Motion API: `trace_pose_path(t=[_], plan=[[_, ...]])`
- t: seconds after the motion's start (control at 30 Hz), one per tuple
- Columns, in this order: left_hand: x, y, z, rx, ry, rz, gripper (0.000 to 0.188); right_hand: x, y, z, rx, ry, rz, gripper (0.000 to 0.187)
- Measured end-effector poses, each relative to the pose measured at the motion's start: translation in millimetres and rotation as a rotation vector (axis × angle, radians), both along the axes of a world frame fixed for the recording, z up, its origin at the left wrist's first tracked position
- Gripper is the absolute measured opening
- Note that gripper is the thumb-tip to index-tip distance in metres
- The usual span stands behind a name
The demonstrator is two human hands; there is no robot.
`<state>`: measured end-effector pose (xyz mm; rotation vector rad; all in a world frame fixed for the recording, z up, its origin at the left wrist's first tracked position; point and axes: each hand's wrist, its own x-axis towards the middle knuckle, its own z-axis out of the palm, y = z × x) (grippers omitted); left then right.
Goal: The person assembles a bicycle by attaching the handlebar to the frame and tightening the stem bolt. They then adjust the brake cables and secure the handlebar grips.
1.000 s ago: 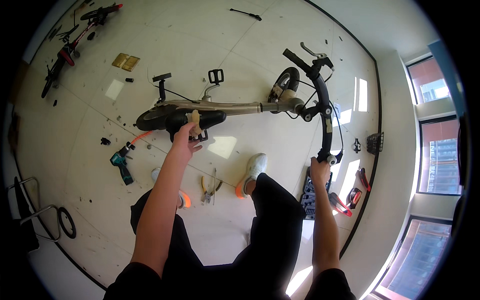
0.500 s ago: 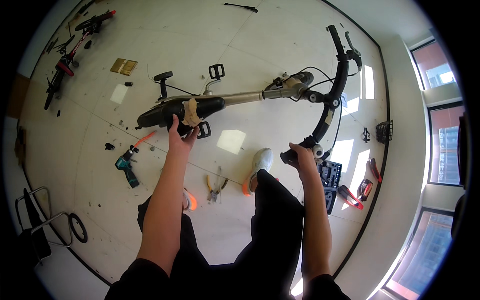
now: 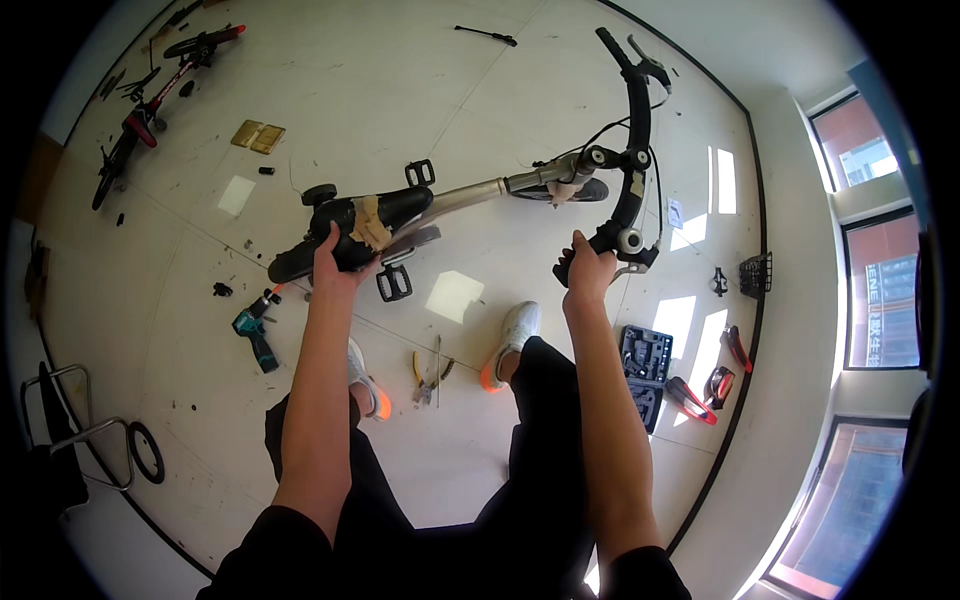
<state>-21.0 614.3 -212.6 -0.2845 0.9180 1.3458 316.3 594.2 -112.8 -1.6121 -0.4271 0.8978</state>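
Note:
A small bicycle stands in front of me, its silver frame tube (image 3: 465, 197) running from the saddle on the left to the handlebar on the right. My left hand (image 3: 338, 262) grips the near side of the black saddle (image 3: 402, 205), thumb on top, beside a torn tan patch (image 3: 370, 224). With my right hand (image 3: 592, 268) I hold the near handlebar grip (image 3: 603, 240), fingers wrapped round it. The handlebar (image 3: 636, 120) curves away to a far grip with a brake lever. Pedals (image 3: 394, 284) show on both sides; the front wheel (image 3: 580, 190) is partly hidden beneath the frame.
On the floor near my feet lie pliers (image 3: 425, 385) and a cordless drill (image 3: 254, 335). An open black tool case (image 3: 645, 358) lies right, by red-and-black parts (image 3: 690, 400) and a wire basket (image 3: 755, 273). Another bicycle (image 3: 140, 120) lies far left; a chair (image 3: 75, 435) stands near left.
The handlebar has swung left and away from me, with my right hand on its grip. The bicycle has tilted, showing more of the near pedal. My left hand stays on the saddle.

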Motion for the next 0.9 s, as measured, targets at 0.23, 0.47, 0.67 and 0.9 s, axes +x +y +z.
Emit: trace_pose_path(t=[0.23,0.47,0.67,0.9], plan=[[-114,-85,17,-0.061,0.030,0.042,0.060,-40,-26,42,-0.083,-0.597,0.313,0.035],[-203,-206,32,-0.139,0.180,0.101,0.063,-67,-77,72,-0.128,-0.682,0.627,0.032],[-231,-297,46,-0.175,0.255,0.165,0.071,-79,-63,112,-0.180,-0.955,0.861,0.033],[-230,-371,37,-0.197,0.173,0.273,0.071,-120,-46,118,-0.152,-1.158,0.998,0.034]])
